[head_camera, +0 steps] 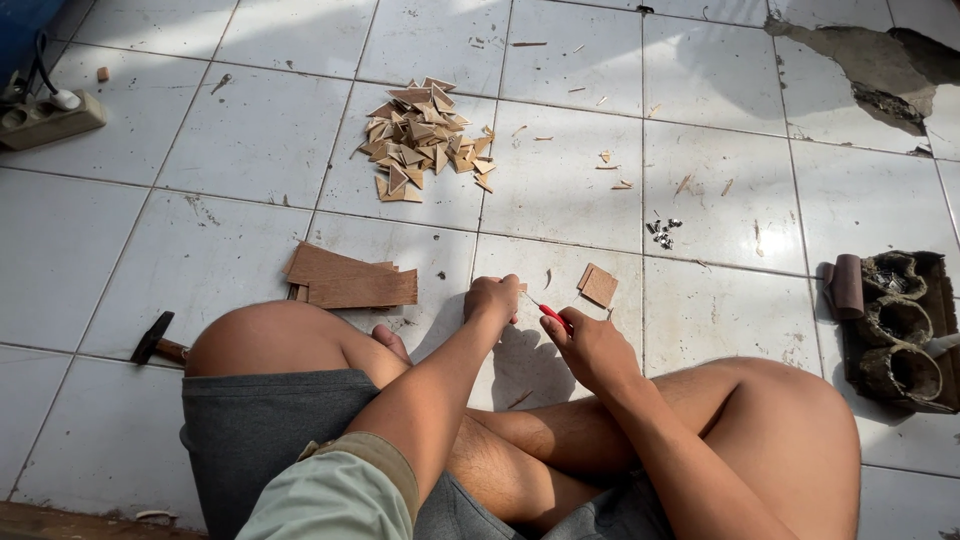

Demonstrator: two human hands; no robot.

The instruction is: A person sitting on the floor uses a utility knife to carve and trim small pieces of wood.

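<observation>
I sit cross-legged on the tiled floor. My left hand is clenched, pressing a small wood piece, mostly hidden, onto the tile; my right hand grips a red-handled cutter at it. I judge I'm mid-cut; next calls for steady pressure. Farther left lie boards; far off, a pile of offcuts.

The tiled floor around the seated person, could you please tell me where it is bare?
Bare: tiles between hammer and power strip. Also between screws and dark organizer. Crowded: around the triangle pile and wood sheets.
</observation>
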